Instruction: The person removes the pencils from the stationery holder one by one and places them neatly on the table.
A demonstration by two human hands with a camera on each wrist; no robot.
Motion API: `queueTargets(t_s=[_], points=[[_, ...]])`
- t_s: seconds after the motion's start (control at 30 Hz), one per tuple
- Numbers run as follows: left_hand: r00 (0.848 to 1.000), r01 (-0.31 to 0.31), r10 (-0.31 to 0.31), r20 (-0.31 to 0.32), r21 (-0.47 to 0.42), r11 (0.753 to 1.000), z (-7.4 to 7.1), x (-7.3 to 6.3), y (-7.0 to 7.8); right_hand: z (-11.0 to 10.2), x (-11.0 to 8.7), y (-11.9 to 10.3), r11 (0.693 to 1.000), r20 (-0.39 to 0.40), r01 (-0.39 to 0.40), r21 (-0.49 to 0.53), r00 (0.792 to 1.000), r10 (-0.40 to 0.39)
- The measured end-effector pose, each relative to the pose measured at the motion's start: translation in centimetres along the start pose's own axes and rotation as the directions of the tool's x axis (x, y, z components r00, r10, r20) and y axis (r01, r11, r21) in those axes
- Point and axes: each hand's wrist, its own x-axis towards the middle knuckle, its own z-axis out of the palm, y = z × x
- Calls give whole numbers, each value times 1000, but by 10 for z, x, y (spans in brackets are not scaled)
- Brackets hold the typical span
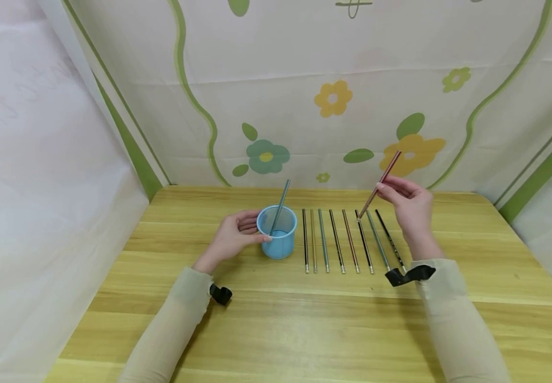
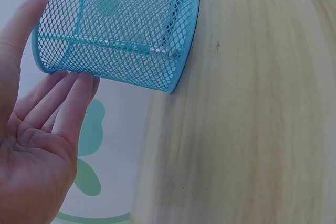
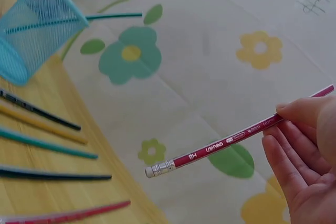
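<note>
My left hand (image 1: 232, 235) holds a blue mesh pencil cup (image 1: 278, 248), thumb at the rim and fingers against its side. The mesh wall (image 2: 121, 22) fills the top of the left wrist view. One teal pencil (image 1: 282, 199) leans inside it, its upper part above the rim. Up off the table, my right hand (image 1: 412, 208) pinches a dark red pencil (image 1: 387, 171) between thumb and fingers. Its white eraser end (image 3: 160, 168) points down, tilted toward the cup. Under that hand several pencils lie side by side, among them a yellow one (image 1: 313, 242) and a red one (image 1: 351, 242).
The wooden table (image 1: 266, 330) reaches back to a white cloth (image 1: 276, 106) printed with flowers and leaves. More cloth hangs at the left and right sides. A black strap (image 1: 412, 274) is on the right wrist and another strap (image 1: 220, 294) on the left.
</note>
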Motion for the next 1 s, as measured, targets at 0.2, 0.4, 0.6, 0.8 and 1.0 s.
queueTargets(t_s=[0.2, 0.4, 0.6, 0.8, 1.0], points=[[1000, -4, 4, 2, 0, 1000, 1, 0, 1, -29, 5, 1, 993, -59, -57, -104, 997, 51], [1000, 1, -1, 7, -4, 1000, 0, 0, 1, -48, 5, -2, 970, -66, -106, -221, 993, 94], [1000, 13, -13, 6, -10, 1000, 0, 0, 0, -65, 6, -5, 951, -71, -149, -269, 988, 135], [1000, 16, -16, 6, -8, 1000, 0, 1, 0, -82, 9, -7, 911, -54, -161, -379, 987, 152], [1000, 10, -10, 8, -6, 1000, 1, 0, 2, -98, 11, -8, 851, -40, -184, -492, 981, 189]])
